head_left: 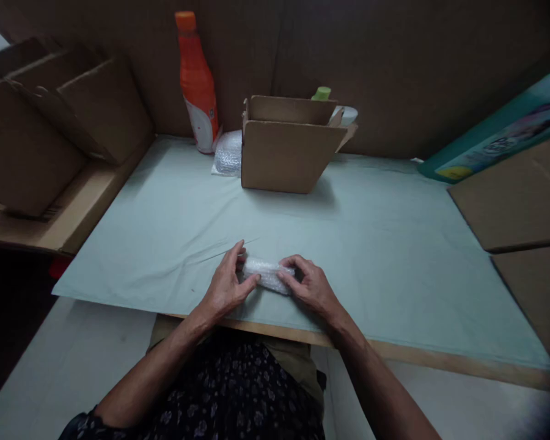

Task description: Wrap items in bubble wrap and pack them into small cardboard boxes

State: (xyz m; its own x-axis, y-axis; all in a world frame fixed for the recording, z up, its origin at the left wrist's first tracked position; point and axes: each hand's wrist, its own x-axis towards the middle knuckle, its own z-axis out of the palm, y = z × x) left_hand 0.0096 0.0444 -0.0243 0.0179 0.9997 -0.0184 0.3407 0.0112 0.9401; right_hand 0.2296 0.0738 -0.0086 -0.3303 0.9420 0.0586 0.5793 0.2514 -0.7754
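Bubble-wrapped bundle (267, 274) between both hands

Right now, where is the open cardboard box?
In the head view the open cardboard box stands at the far middle of the table, beside the orange bottle and a bubble wrap piece to its left.

small bubble-wrapped bundle (267, 274), apparently lying flat
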